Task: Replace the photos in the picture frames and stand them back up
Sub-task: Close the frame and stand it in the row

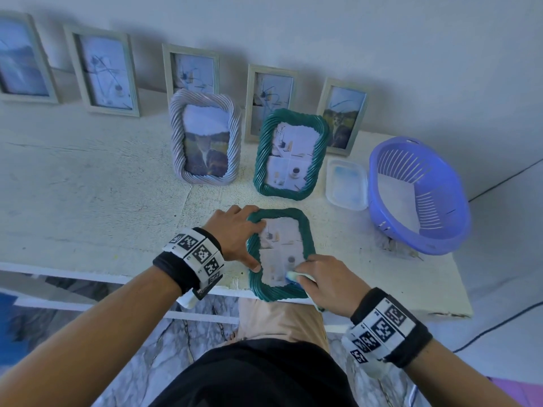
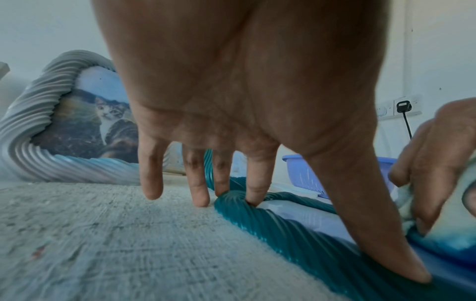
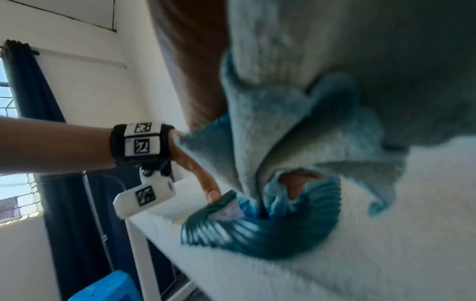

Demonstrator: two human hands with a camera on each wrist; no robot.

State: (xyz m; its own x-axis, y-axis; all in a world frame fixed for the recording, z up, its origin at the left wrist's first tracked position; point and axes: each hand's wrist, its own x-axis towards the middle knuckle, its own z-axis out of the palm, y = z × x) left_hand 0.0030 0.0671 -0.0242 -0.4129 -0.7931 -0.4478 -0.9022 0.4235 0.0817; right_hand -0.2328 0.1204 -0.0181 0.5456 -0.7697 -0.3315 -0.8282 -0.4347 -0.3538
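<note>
I have the green frame (image 1: 279, 254) lying flat at the bench (image 1: 88, 177) edge, pinned under my left hand (image 1: 235, 233), grip spread wide, fingertips (image 2: 253, 195) and thumb pressing its rim so it cannot slide. My right hand (image 1: 326, 284), grip bunched round a cloth (image 3: 296, 126), rubs the near corner, probably cleaning before it stands beside the others

Cool, bluish daylight fills all three views, evenly and without glare; a window (image 3: 10, 126) glows bright at the right wrist view's left edge. Frames cast soft shadows on the wall (image 1: 382, 39). Wide-angle bending warps edges, and both wrist views smear with motion blur.
</note>
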